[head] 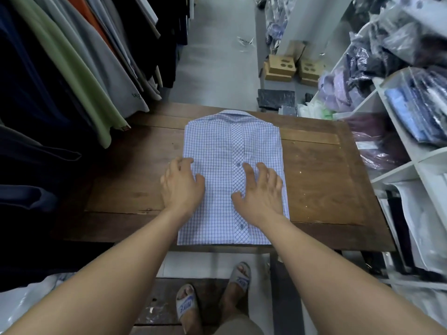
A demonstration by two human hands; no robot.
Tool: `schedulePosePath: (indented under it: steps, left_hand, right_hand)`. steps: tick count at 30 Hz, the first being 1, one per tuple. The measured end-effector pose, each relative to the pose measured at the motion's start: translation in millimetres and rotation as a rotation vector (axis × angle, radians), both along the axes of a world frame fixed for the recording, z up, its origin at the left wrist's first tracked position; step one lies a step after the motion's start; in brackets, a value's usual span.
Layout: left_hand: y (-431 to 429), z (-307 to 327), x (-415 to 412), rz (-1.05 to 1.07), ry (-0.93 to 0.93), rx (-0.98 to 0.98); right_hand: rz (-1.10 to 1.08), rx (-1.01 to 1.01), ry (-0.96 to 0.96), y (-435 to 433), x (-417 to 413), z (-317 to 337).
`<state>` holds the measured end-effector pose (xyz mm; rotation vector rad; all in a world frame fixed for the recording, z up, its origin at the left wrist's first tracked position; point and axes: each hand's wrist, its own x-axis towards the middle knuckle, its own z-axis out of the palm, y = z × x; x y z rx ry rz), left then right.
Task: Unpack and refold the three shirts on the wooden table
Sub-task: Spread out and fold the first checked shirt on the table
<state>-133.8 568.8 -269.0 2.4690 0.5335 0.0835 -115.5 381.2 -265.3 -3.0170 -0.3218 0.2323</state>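
Folded blue-checked shirt (pixel 229 146) lies front up on the wooden table (pixel 316 180). Right hand (pixel 260 193) rests spread and released on it; left hand (pixel 181 188) curls at its left edge, grasp unclear. 2 sandals (pixel 187 307) read NIKE

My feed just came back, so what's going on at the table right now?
A person stands at the wooden table, working on a folded checked shirt that lies flat, collar away from them. The left grip rests on the shirt's left edge; the right grip presses, fingers spread, beside the button strip. No other shirt shows on the table.
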Motion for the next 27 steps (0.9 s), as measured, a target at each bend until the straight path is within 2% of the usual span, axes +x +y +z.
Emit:
schedulePosePath:
  steps: [3,5,9,13,15,18,21,23,25,27]
  left_hand:
    - [2,16,25,0.127,0.102,-0.177]
    - [4,18,40,0.216,0.189,-0.268]
    - [13,15,54,0.293,0.298,-0.508]
    - [11,24,44,-0.018,0.118,-0.635]
    - [3,41,38,-0.196,0.035,-0.722]
    - [-13,56,40,-0.357,0.010,-0.656]
    - [-24,68,42,-0.383,0.058,-0.663]
    - [-23,72,39,-0.317,0.006,-0.746]
    - [-13,63,41,-0.031,-0.117,-0.932]
    - [2,50,46,0.262,-0.141,-0.975]
  right_hand:
    - [0.106,0.066,-0.057,30,20,21]
    - [0.111,0.114,0.006,48,31,27]
    - [-0.136,0.281,0.265,70,47,31]
    - [-0.306,0.382,0.361,84,64,42]
    - [-0.385,0.500,0.454,94,72,57]
    - [-0.510,0.691,0.519,103,81,76]
    - [-0.647,0.772,0.547,99,90,84]
    - [-0.705,0.834,0.615,92,92,88]
    - [-0.769,0.965,0.691,81,93,90]
    - [-0.801,1.072,0.746,65,91,90]
